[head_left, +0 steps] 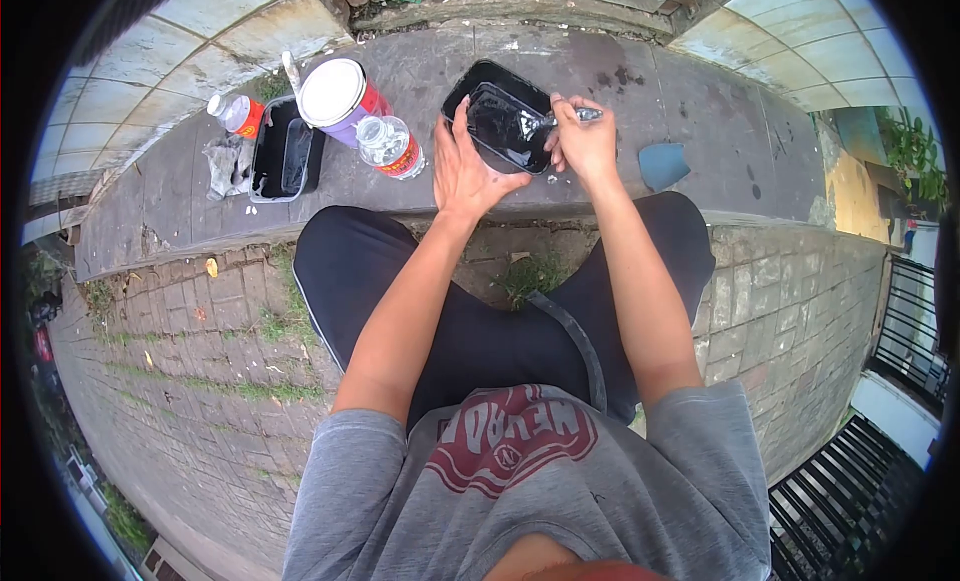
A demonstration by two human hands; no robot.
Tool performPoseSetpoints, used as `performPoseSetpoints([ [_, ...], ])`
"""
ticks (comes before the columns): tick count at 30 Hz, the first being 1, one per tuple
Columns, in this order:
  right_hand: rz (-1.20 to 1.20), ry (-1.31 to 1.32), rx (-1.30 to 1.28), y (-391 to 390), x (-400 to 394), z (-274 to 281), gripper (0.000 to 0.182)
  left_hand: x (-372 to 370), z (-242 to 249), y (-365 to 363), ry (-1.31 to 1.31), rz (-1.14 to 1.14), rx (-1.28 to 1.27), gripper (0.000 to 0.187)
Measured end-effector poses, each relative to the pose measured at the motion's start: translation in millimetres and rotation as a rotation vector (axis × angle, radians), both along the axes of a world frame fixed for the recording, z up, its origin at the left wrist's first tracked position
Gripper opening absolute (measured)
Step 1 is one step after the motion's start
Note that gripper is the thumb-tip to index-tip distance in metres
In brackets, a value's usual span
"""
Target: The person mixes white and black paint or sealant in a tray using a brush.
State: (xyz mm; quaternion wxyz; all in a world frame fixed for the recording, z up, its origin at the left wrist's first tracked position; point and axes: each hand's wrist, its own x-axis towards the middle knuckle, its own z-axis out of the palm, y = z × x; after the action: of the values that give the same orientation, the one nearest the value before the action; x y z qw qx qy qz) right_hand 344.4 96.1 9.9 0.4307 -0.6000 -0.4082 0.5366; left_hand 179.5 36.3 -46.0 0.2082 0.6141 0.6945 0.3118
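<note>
In front of me a black plastic tray [495, 78] stands on the grey ledge, its inside dark and glossy. My left hand [465, 176] grips the tray's left and near sides, fingers over the rim and thumb along the near edge. At the tray's right side, my right hand [585, 146] is closed round a slim tool with a shiny grey handle [590, 114]. The tool's other end reaches into the tray; I cannot tell what kind of tool it is. Left of the tray are a clear bottle with a red label [398, 156] and a white-lidded paint can [333, 93].
A second black tray [258, 176], a smaller bottle [240, 114] and a crumpled grey cloth [225, 171] lie farther left. A blue-grey flat piece [663, 167] is to the right. Tiled walls flank the ledge [760, 171]. Brick paving [190, 381] lies below.
</note>
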Motion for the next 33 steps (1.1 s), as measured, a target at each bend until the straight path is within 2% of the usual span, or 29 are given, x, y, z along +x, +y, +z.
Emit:
performPoseSetpoints([
  [3, -0.059, -0.079, 0.002, 6.5, 11.6, 2.2, 0.031, -1.1, 0.0, -0.5, 0.025, 0.006, -0.012, 0.147],
  [6, -0.025, 0.001, 0.101, 17.6, 4.1, -7.9, 0.031, 0.1, 0.7, 1.1, -0.017, -0.001, -0.016, 0.147],
  [8, -0.030, 0.026, 0.047, 3.5, -8.0, 0.2, 0.034, 2.5, 1.7, 1.3, -0.001, 0.004, -0.002, 0.146],
  [10, 0.013, -0.056, 0.036, 2.5, 4.8, 0.8, 0.034, -0.1, 2.8, 0.3, 0.019, -0.002, -0.010, 0.146],
  [12, -0.089, -0.148, 0.016, 11.2, 15.2, 4.4, 0.035, -0.4, 3.3, 0.3, 0.030, 0.002, -0.034, 0.148],
  [17, 0.091, -0.169, 0.108, -4.9, -3.6, 8.2, 0.037, -0.7, 3.7, -0.2, 0.004, -0.006, -0.026, 0.150],
  [18, 0.104, -0.165, 0.115, -7.2, -3.1, 11.9, 0.036, -0.9, 3.9, -0.7, 0.002, -0.012, -0.075, 0.156],
  [21, 0.147, -0.176, 0.135, -5.2, 3.4, 18.9, 0.035, 0.0, 1.3, -6.0, -0.024, -0.009, 0.027, 0.165],
  [24, 0.163, -0.216, 0.140, -3.5, 4.2, 21.9, 0.035, 3.3, 22.8, -21.8, -0.144, 0.007, -0.067, 0.160],
  [27, 0.200, -0.237, 0.175, -3.8, 1.9, 20.7, 0.035, -2.6, 38.4, -39.0, -0.110, -0.071, -0.026, 0.154],
  [30, 0.243, -0.258, 0.216, -5.0, -2.4, 24.1, 0.036, -14.6, 52.4, -46.3, -0.090, -0.182, -0.115, 0.145],
  [31, 0.258, -0.268, 0.206, -5.3, -2.2, 26.4, 0.036, -18.3, 60.7, -49.4, -0.067, -0.178, -0.019, 0.107],
  [33, 0.288, -0.295, 0.187, -3.3, 1.4, 32.2, 0.035, -33.5, 81.1, -44.3, -0.206, -0.280, -0.092, 0.069],
])
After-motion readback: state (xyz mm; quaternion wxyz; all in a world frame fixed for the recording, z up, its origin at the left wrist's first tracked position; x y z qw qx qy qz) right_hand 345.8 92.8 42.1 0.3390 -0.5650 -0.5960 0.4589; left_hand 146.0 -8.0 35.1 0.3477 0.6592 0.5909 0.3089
